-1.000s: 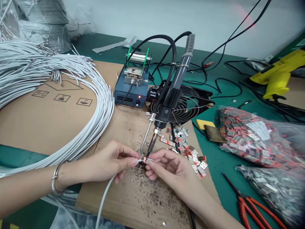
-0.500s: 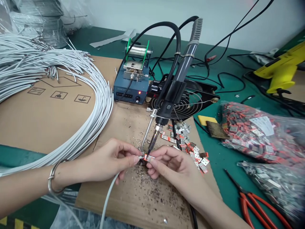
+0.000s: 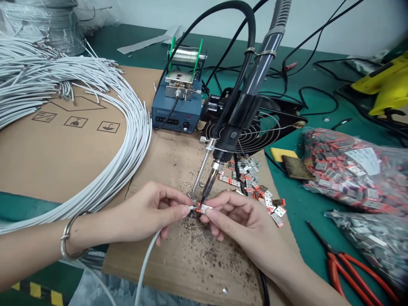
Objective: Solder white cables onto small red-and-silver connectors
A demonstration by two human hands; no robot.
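Observation:
My left hand pinches a white cable close to its end, and the cable hangs down from under my fingers. In my right hand a small connector with orange and silver faces is held between thumb and fingertips. The cable end meets the connector's left side. Right above them is the tip of a soldering iron, fixed in a black holder; whether it touches the connector is hard to tell. A thin metal solder feed tube points down at the same spot.
Loose connectors lie behind my right hand, with a fan farther back. A blue solder feeder carries a solder spool. Bundled white cables curve along the left. Red-handled pliers and bagged connectors are at right.
The view has shifted slightly. The connector in my right hand sits a little differently beneath the iron tip, showing more of its silver face. The feeder's red light looks dimmer. Both hands keep their pinch.

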